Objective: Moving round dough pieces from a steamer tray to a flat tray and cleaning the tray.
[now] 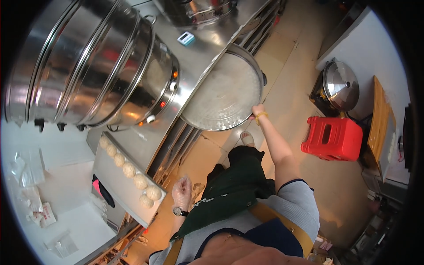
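Observation:
My right hand [258,111], with a yellow band at the wrist, grips the near rim of a large round steel steamer tray [221,95]. The tray is tilted and leans against the edge of the steel counter [198,57]. My left hand [182,191] wears a clear plastic glove and a wristwatch. It hangs loosely at my side and holds nothing. It is nearest to a flat rectangular tray [115,185] that carries a row of several round dough balls [129,170].
A tall stack of steel steamers [88,62] stands on the counter at the left, with a small timer [186,38] behind it. On the tiled floor to the right are a red plastic stool [332,138] and a lidded pot [340,84]. Plastic bags [31,190] lie on a white surface.

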The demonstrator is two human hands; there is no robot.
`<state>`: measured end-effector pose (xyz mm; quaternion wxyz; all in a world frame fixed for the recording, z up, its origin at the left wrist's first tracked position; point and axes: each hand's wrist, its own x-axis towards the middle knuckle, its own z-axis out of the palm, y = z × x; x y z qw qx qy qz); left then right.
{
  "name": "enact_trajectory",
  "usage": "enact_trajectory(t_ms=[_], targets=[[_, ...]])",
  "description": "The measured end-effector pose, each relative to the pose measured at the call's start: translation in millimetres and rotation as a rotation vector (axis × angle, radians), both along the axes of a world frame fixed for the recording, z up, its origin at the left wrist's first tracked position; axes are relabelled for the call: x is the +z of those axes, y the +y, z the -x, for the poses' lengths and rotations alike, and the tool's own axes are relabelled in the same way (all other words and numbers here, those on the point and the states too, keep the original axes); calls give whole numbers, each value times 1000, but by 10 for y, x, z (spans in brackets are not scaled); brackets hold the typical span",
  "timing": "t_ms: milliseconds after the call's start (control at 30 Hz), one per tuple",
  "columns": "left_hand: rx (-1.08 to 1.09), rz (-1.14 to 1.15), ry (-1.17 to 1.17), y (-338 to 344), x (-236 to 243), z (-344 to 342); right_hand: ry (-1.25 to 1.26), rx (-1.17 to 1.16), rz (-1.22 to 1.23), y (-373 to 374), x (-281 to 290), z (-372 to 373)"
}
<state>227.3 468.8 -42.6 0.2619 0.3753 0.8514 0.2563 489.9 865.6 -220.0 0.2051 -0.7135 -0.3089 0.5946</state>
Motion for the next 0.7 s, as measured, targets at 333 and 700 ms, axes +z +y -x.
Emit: enact_trajectory(t_ms=[333, 700], targets=[[-3, 68, -83, 1188, 191, -947, 127, 219, 10, 1236, -79, 514], [175, 145, -105, 1221, 13, -1082, 613, 76, 16, 1051, -278, 1063]])
